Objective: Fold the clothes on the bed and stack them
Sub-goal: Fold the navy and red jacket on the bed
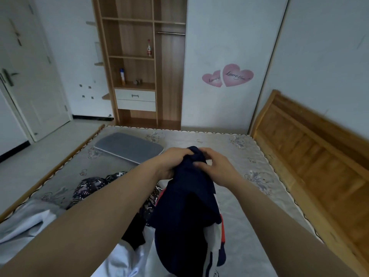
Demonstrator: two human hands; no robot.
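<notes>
Open mattress (235, 198) on the right side, flat bare surface running from beside the hanging navy garment (187, 206) out to the wooden bed frame (311, 156), which walls off that edge. Ahead, a grey pad (127, 146) lies flat toward the far left corner, with clear mattress between it and the far edge. Left and near, crowded: the patterned dark garment (89, 186) is heaped there and the pale garment (30, 222) spreads over the near left corner. The navy garment hangs down the middle, blocking the centre lane.

Two bare forearms, sleeveless to the frame's edge, left hand (171, 160) and right hand (215, 164) without rings.
</notes>
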